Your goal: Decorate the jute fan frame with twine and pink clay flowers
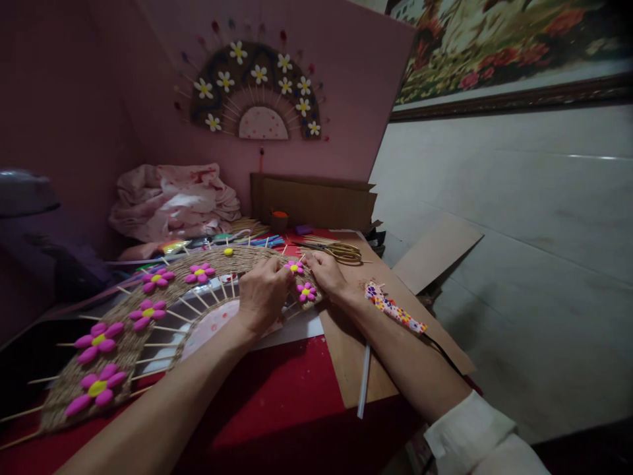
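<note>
Red cloth [257, 389] beneath pink-flowered fan [179, 285]

The rope-wrapped fan [179, 284] is tan, its flowers [147, 313] bright pink with yellow centres. The near cloth [267, 396] is deep red. At right, a corded tool [395, 312] wears orange, purple and yellow florals on white.

Now part of the woven fan [126, 343] is blocked by the left hand [264, 293], whose fingertips are mostly hidden; the painting [514, 46] is cropped top and right, the pale sleeve [479, 429] at the bottom.
</note>
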Demonstrator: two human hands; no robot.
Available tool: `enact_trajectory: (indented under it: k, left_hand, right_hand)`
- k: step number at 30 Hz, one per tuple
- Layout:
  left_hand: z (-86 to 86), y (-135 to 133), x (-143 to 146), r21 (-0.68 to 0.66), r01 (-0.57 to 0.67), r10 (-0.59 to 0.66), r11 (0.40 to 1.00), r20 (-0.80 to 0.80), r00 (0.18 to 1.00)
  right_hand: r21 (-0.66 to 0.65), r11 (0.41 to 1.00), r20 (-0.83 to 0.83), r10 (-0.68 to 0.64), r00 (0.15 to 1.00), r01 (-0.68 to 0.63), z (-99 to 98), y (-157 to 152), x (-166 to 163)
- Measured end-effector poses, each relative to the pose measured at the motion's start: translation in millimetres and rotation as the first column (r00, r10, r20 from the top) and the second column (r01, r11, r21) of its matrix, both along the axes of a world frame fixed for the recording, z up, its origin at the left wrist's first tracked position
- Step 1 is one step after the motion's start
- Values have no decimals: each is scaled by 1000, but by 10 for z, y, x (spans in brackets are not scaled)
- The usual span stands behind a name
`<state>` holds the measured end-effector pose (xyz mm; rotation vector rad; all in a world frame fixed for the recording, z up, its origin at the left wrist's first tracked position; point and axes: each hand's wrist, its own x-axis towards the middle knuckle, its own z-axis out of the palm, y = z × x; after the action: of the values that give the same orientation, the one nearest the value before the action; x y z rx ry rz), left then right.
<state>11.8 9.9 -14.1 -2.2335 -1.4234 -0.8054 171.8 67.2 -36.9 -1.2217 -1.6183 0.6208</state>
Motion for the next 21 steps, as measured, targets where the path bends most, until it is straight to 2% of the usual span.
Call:
enact_trajectory:
  k: [10, 18, 21]
  left_hand:
    - [8, 35, 30, -31, -33, 32, 999, -30, 999]
    - [28, 58, 69, -106, -74, 80, 992, 55, 995]
    - [42, 44, 33, -127, -46, 56, 991, 74, 996]
  right_hand:
    - [-40, 999, -15, 14, 1000, -15, -1, -8, 3]
    - [-23, 1000, 8, 6, 1000, -6, 9, -22, -6]
    - [-30, 1000, -14, -6, 1000, 5, 6, -29, -12]
